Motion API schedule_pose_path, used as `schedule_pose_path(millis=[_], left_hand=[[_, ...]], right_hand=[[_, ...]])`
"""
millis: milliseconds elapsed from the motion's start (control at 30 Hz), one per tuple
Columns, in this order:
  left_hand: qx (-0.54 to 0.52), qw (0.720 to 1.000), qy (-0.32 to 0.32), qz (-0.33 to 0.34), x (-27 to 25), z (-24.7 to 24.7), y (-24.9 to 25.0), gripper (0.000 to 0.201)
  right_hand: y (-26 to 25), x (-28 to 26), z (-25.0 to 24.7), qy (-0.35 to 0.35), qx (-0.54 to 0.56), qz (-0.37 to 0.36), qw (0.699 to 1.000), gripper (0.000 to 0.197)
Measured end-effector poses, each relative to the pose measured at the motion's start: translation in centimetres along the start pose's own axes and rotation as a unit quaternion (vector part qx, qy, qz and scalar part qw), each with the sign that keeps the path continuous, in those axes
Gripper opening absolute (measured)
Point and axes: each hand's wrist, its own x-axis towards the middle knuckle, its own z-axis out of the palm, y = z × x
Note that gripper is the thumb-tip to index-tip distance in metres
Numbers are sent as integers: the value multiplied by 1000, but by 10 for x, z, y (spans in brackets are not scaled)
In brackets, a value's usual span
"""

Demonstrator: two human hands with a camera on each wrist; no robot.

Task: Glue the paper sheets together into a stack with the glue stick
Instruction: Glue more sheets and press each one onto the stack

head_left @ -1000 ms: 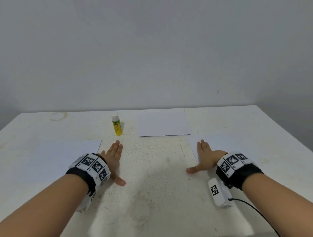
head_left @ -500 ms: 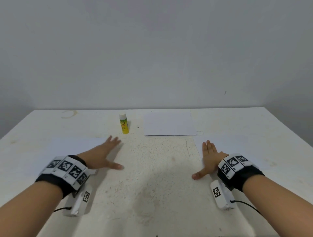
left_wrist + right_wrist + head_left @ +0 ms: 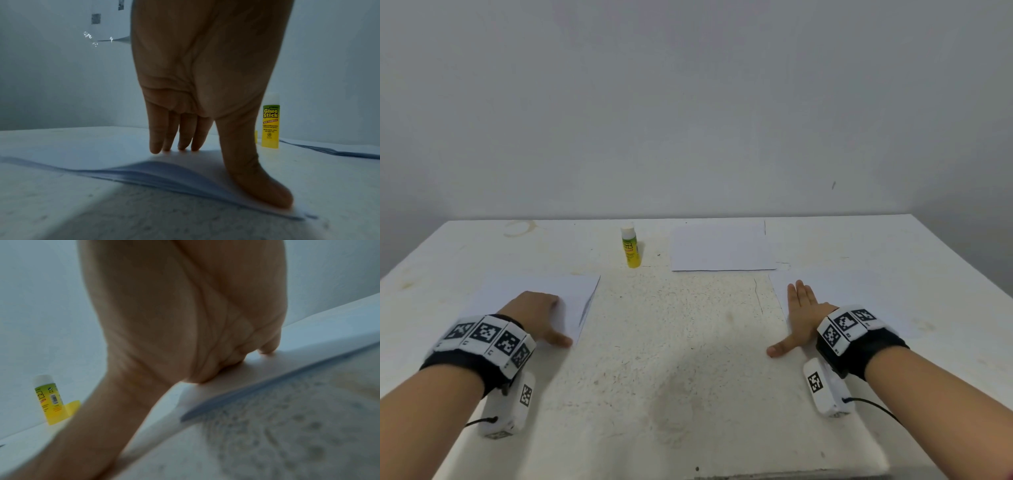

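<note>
Left hand (image 3: 536,313) is set on the left sheet (image 3: 571,291): fingertips (image 3: 174,146) together on top, thumb pressing its lifted near corner. Right hand (image 3: 799,317) lies flat, fingers together, on the right sheet (image 3: 859,291). A third sheet (image 3: 720,248) lies beyond, glue stick (image 3: 630,248) upright just beside it. Risk judged: the bowed left sheet may crease or slip if dragged by one corner.

Left hand (image 3: 536,313) fingers hidden in head view; right-wrist pic blurry, maybe motion.

Capped yellow glue stick (image 3: 631,247) upright; three white paper sheets (image 3: 720,248) apparently flat.
</note>
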Motion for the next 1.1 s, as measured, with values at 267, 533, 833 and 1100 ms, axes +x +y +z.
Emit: schedule_pose_path(millis=[267, 533, 833, 1100], left_hand=[[39, 998, 30, 28, 6, 0, -6, 28], [128, 972, 192, -42, -16, -29, 25, 14], [75, 976, 145, 147, -69, -27, 141, 8], [60, 976, 21, 207, -53, 12, 196, 59]], right_hand=[[1, 1, 1, 2, 4, -4, 1000, 147], [1, 1, 0, -1, 3, -5, 1000, 147], [2, 6, 1, 1, 5, -2, 1000, 148], [5, 8, -12, 20, 15, -17, 1000, 148]])
